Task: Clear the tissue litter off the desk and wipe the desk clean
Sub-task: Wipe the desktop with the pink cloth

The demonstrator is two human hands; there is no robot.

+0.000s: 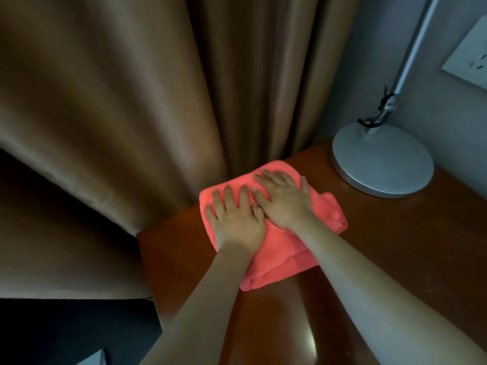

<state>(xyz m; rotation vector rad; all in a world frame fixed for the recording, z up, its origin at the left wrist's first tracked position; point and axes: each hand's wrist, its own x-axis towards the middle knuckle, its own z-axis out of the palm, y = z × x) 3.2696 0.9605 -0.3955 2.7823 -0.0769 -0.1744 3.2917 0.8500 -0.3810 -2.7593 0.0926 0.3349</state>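
A folded pink cloth (274, 227) lies on the brown desk (395, 246), near its far left corner. Both hands press flat on it with straight, spread fingers: the left hand (237, 219) on the cloth's left part, the right hand (284, 198) just beside it and a little farther away, the two touching at the fingers. Bare forearms reach in from the bottom edge. A lamp (382, 159) with a round grey base stands on the desk to the right, apart from the cloth. Brown curtains (131, 114) hang behind the desk. A white socket (469, 59) sits on the wall at the right.
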